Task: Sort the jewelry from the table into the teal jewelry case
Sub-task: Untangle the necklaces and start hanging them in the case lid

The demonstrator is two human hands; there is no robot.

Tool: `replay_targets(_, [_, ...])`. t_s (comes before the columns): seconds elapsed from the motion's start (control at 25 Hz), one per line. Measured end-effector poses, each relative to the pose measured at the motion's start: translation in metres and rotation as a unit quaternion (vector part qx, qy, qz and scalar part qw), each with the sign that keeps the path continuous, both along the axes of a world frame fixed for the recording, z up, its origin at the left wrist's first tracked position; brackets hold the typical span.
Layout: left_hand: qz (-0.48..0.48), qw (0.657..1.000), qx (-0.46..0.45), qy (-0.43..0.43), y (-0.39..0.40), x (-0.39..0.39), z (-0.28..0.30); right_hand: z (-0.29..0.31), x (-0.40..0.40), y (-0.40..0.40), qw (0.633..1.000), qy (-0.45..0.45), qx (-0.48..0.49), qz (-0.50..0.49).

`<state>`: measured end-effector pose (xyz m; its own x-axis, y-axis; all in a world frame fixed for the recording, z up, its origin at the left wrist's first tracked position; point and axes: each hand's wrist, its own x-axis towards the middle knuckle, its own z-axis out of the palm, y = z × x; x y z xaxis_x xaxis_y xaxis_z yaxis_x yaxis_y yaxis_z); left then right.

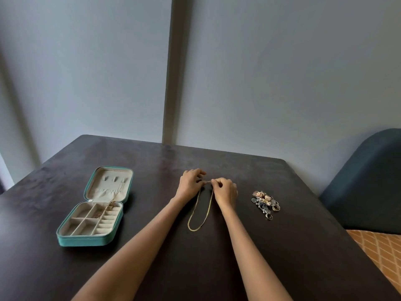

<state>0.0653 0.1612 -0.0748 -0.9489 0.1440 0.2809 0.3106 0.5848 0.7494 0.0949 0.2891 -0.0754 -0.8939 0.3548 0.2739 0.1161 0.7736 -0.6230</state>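
Pinching the gold chain's (200, 210) ends, left hand (191, 185) and right hand (224, 192) work mid-desk (282, 246); likely fastening its clasp, next carrying it left to the open teal case (86, 238).

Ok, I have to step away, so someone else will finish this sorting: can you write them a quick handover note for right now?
Left hand and right hand each pinch an end of the gold chain necklace at mid-table; its loop lies on the dark table.
The teal jewelry case lies open to the left.
Done: a gold chain already hangs from the lid into the tray.
Left: put this necklace in the case, then sort the jewelry pile to the right, which lies untouched.
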Motion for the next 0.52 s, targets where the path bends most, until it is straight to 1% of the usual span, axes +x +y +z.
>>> replay_targets(0.08, [0.019, 1.000, -0.014, -0.001, -0.001, 0.005, 0.004, 0.000, 0.007, 0.002, 0.997, 0.037, -0.061, 0.019])
replay_targets(0.16, [0.025, 0.999, -0.029, -0.008, -0.003, 0.012, 0.009, 0.002, 0.025, 0.006, 0.990, 0.075, -0.103, 0.067])
replay_targets(0.24, [0.007, 0.998, -0.069, -0.003, -0.005, 0.016, 0.011, 0.001, 0.046, 0.007, 0.984, 0.068, -0.064, 0.150])
replay_targets(0.36, [-0.025, 0.992, -0.119, -0.011, -0.004, 0.017, 0.009, 0.002, 0.076, 0.003, 0.964, 0.029, 0.010, 0.265])
replay_targets(0.44, [-0.034, 0.990, -0.132, -0.025, -0.001, 0.017, 0.011, 0.003, 0.087, 0.004, 0.954, 0.027, 0.019, 0.298])
replay_targets(0.52, [-0.050, 0.988, -0.133, -0.052, 0.001, 0.013, 0.017, 0.004, 0.096, 0.009, 0.950, 0.019, 0.016, 0.310])
